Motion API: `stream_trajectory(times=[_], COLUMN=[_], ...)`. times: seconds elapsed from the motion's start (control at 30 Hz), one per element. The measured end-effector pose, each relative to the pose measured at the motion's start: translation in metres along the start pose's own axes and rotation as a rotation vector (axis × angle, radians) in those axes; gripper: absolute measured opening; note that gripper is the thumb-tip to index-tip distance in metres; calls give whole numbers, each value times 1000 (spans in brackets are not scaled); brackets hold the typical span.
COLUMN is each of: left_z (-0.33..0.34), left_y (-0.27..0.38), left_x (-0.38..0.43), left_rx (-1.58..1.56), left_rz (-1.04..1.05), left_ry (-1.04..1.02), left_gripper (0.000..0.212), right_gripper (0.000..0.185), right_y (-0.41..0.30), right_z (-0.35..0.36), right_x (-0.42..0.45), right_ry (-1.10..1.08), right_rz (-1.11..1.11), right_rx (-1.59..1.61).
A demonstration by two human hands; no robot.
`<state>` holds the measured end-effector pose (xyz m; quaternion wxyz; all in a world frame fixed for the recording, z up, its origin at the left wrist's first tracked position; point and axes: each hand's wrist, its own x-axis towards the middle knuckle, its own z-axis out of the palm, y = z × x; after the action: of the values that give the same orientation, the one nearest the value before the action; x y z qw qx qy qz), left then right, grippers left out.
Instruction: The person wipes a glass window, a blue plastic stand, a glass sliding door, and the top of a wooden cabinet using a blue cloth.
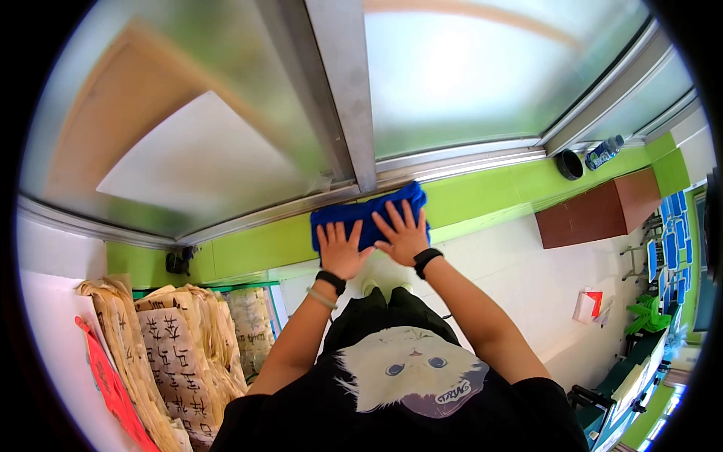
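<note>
A blue cloth (367,217) lies spread on the green windowsill (463,201), close to the metal frame of the sliding windows. My left hand (340,251) rests flat on the cloth's left part with its fingers apart. On the right part, my right hand (404,234) presses down the same way, fingers spread. The two thumbs nearly meet near the cloth's lower edge. Frosted panes (452,85) rise beyond the sill, and a white sheet (197,152) shows at the left pane.
A black bowl (569,165) and a plastic bottle (604,152) sit on the sill at right, above a brown box (587,212). At left are a small dark object (177,263) and hanging sheets of brushwork paper (175,361). Blue seats (671,251) stand far right.
</note>
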<state>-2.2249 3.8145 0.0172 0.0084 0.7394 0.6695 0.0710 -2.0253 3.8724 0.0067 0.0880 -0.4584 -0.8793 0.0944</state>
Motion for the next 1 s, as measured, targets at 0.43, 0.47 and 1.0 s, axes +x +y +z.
stream_trajectory(times=[0.43,0.47,1.0], left_z=[-7,-6,27], left_y=[-61,-58,162], left_x=[-61,-53,83], left_rx=[103,89,80], left_rz=[-21,23,193], left_ry=[-109,-142,-309], left_gripper=[89,94,109], right_gripper=[72,72,65], right_y=[-73,-70,149], right_z=[3,3,-49], right_x=[15,13,-55], right_ry=[-87,-56,124], right_rz=[-194,-186,112], right_rx=[64,82,44])
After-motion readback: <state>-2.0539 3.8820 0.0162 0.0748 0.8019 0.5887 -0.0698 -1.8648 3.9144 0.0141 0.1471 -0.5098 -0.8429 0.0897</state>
